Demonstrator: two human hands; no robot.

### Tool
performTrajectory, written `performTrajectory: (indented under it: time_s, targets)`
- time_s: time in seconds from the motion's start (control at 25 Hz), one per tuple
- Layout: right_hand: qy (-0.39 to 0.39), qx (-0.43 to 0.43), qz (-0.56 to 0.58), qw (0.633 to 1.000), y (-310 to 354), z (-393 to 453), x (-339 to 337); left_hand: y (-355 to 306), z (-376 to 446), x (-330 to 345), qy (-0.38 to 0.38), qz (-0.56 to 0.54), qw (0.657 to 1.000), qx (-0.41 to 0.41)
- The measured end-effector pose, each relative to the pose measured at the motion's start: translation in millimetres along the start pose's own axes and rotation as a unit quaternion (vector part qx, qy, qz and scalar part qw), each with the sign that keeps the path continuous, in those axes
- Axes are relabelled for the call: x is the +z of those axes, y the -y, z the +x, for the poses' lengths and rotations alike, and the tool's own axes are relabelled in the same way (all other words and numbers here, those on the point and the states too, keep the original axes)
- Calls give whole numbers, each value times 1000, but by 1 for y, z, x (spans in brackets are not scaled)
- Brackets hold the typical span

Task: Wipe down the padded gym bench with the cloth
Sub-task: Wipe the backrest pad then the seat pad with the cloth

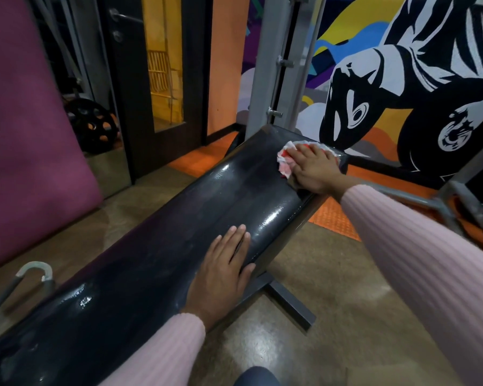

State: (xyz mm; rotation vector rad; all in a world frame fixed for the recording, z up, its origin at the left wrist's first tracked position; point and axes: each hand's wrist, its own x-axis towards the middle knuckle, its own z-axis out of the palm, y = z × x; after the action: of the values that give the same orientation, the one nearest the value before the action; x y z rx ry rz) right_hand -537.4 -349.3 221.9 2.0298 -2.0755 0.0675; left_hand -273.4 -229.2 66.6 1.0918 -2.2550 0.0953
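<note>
**Cloth pressed at far end of bench**

Black padded bench (179, 232) runs diagonally from lower left to upper right, glossy top, on a brown floor (304, 274). Right hand (313, 169) lies flat on a red-and-white cloth (286, 162), fingers spread and straight, pressing it onto the pad at the far end near the right edge. Cloth bunched, sticking out past the fingertips and to the left of the hand. Left hand (223, 271) rests palm-down on the middle of the pad, fingers straight and together, thumb over the near edge, holding nothing. Both arms in pink ribbed sleeves (430, 260). Painted mural wall (402, 79) behind, weight plate (95, 123) far left, purple mat (25, 135) leaning upright beside it.
</note>
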Motion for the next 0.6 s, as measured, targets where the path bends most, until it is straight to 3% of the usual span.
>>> performTrajectory:
  time_s: [0.12,0.24,0.32,0.48,0.6]
  targets:
    - [-13,-68,3,998,31,-17,10,1,0,1,-1,-8,1000,0]
    - [-26,-144,54,988,13,-54,18,3,0,1,1,-6,1000,1]
    - [-39,-130,55,989,-11,-58,19,4,-1,3,5,-10,1000,2]
    - [-54,7,48,997,-10,-24,10,3,0,4,6,-5,1000,-4]
    - [-37,-34,36,998,28,-32,17,2,1,4,4,-10,1000,-3]
